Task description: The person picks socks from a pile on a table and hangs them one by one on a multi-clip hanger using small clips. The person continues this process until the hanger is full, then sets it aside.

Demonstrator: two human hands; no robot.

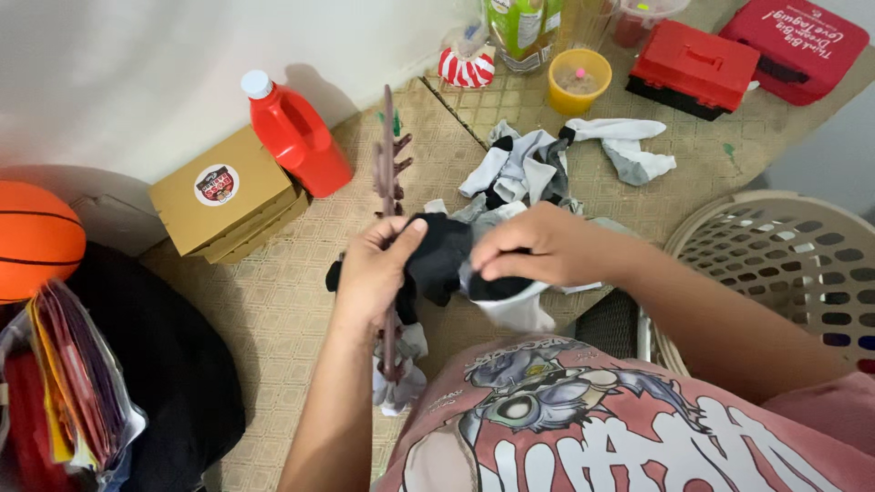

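A black sock (444, 255) is sitting between both hands, low over the tan patterned floor mat (273, 301), just above the person's lap. The left hand (375, 273) is closing around the sock's left end, thumb lying across the dark fabric; the same hand is also pressing a thin brown-purple hanger rod (389, 182) against its palm, the rod running upright past the sock, above and below the fist. The right hand (538, 248) is curling over the sock's right end, fingers pinching where black fabric is meeting a white cuff (515, 310) that is hanging down under the knuckles. A second pale sock (401, 364) is dangling from the lower part of the rod, below the black sock.

Just behind the black sock, a loose heap of grey, white and black socks (547, 159) is lying on the mat. Farther back from the sock: a yellow cup (580, 80), a red toolbox (693, 66) and a red zip case (802, 46). Left of the sock, a red jug with white cap (296, 137) is standing beside a tan cardboard box (228, 196); an orange basketball (36, 239) is farther left. Right of the sock, a beige laundry basket (784, 264) is resting near the person's right forearm.
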